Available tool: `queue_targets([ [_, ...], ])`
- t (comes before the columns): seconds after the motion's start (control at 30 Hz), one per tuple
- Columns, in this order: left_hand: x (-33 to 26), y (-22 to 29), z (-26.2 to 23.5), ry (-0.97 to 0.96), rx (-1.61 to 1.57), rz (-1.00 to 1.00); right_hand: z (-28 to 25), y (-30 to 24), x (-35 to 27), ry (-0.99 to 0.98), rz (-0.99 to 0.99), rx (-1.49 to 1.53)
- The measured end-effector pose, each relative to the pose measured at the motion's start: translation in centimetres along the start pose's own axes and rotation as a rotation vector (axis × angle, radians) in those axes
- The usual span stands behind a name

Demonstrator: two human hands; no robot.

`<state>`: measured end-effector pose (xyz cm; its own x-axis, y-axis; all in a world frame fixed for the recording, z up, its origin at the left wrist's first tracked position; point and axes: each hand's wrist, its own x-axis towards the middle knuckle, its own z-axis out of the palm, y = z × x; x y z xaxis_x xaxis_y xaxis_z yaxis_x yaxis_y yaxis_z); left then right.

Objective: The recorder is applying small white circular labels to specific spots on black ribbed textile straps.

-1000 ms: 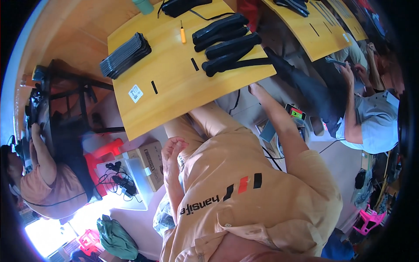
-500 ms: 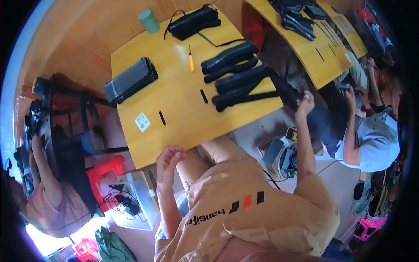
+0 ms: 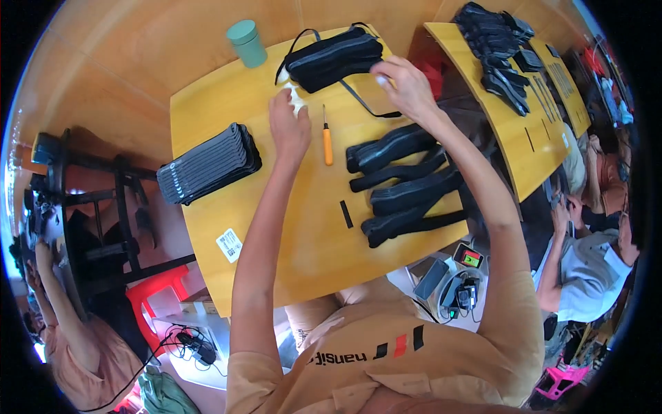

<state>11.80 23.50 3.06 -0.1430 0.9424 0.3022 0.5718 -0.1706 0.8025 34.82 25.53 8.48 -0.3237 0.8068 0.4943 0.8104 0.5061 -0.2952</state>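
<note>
Black fabric is what you're handling: your right hand is pinching the pile of black straps at twelve o'clock on the yellow table, fingers curled on its edge. Your left hand is resting loosely closed beside the orange-handled tool; what it's gripping, you can't tell.

Both arms, down off the desk a moment ago, now stretch out over it. The left hand sits near the far edge beside the orange-handled tool, and the right hand touches the black bundle at the far edge.
</note>
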Motion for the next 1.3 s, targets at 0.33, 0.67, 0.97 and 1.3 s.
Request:
queue_targets([
  [0.33, 5.4, -1.3, 3.8, 0.13, -0.159, -0.23, 8.1, 3.2, 13.0, -0.065, 0.044, -0.126],
  [0.67, 5.2, -1.1, 5.7, 0.032, 0.36, 0.232, 12.8, 1.9, 16.1, -0.547, -0.025, -0.037],
  [0.97, 4.6, -2.2, 6.5, 0.064, 0.404, 0.291, 13.1, 0.0, 16.9, -0.656, -0.205, -0.067],
  [1.3, 4.7, -2.2, 6.8, 0.054, 0.27, 0.234, 12.7, 1.4, 17.5, -0.579, -0.13, 0.146],
])
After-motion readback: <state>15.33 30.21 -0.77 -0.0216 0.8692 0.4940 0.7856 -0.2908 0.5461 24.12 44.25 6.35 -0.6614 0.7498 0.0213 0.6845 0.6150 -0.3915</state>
